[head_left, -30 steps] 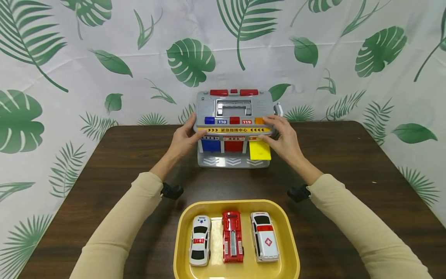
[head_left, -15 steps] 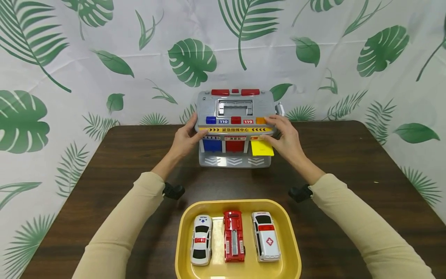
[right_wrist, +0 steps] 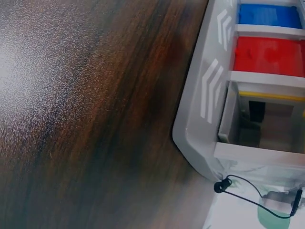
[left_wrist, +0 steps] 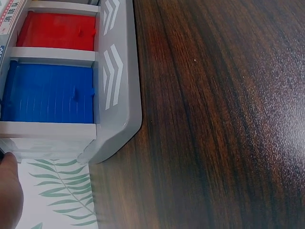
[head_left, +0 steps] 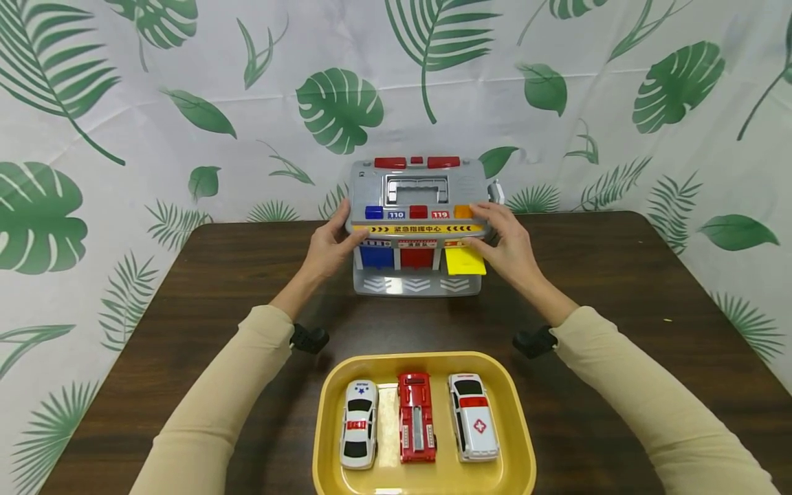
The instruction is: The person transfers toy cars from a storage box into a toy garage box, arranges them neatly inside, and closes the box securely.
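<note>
A grey toy garage (head_left: 417,283) stands at the back of the table, with a blue door (left_wrist: 50,93), a red door (left_wrist: 57,31) and a yellow door (head_left: 465,261). The blue and red doors are down; the yellow one sticks out raised, baring the grey bay (right_wrist: 274,119) behind it. My left hand (head_left: 328,246) grips the garage's left end, thumb on the front of the roof edge. My right hand (head_left: 509,244) pinches the roof's right front corner, index finger on the orange button (head_left: 463,212) and thumb just above the yellow door.
Nearer me, a yellow tray (head_left: 322,440) holds a white police car (head_left: 359,425), a red fire truck (head_left: 417,419) and a white ambulance (head_left: 474,418). A leaf-print cloth (head_left: 247,137) hangs behind the dark wooden table (head_left: 204,289). A black cord (right_wrist: 252,195) lies beside the garage's right end.
The yellow door has swung further up and outward, mostly between the first two frames. Both hands have kept their places on the garage.
</note>
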### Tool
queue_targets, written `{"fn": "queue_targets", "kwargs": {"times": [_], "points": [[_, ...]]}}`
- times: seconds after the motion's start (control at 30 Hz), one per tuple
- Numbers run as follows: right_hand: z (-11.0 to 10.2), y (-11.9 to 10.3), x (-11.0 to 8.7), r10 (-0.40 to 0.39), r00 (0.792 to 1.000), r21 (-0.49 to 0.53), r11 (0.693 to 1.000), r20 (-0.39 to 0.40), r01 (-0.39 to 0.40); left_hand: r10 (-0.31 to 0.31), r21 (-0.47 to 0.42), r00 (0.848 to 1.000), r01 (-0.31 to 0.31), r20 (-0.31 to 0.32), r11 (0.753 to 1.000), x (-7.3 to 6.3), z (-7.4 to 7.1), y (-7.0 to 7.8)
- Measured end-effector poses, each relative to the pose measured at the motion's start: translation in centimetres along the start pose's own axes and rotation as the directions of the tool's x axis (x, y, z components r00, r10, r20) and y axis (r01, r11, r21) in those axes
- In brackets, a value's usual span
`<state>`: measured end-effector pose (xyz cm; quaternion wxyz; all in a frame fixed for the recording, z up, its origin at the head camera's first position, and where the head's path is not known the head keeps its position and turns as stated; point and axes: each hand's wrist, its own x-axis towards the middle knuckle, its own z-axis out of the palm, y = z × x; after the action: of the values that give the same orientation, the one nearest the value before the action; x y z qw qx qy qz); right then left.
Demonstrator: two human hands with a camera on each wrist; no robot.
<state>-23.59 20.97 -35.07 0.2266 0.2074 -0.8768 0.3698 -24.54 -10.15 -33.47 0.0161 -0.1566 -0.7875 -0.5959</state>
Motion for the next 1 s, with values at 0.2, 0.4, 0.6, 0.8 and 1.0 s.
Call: {"fn": "queue_targets", "kwargs": {"times": [0.2, 0.4, 0.6, 0.8, 1.0], "points": [[-0.6, -0.4, -0.3, 0.028, 0.999, -0.023, 0.999, 0.023, -0.028, -0.013, 0.000, 1.000, 0.013, -0.007, 1.000, 0.0, 0.2, -0.2], [-1.6, -0.9, -1.7, 0.123, 0.992, 0.051, 0.991, 0.000, -0.123, -0.014, 0.007, 1.000, 0.014, -0.005, 1.000, 0.0, 0.2, -0.2], [-2.9, -2.1, -4.0, 0.172, 0.985, 0.100, 0.980, -0.002, -0.171, 0.005, -0.013, 1.000, -0.005, -0.010, 1.000, 0.0, 0.2, -0.5], [-3.9, -4.0, -6.8, 0.164, 0.986, 0.156, 0.973, 0.040, -0.168, 0.001, -0.009, 1.000, -0.001, -0.009, 1.000, 0.0, 0.3, -0.3], [-4.6, -6.6, -10.0, 0.171, 0.974, 0.274, 0.939, 0.150, -0.207, -0.007, -0.005, 1.000, 0.007, -0.006, 1.000, 0.0, 0.3, 0.2]]}}
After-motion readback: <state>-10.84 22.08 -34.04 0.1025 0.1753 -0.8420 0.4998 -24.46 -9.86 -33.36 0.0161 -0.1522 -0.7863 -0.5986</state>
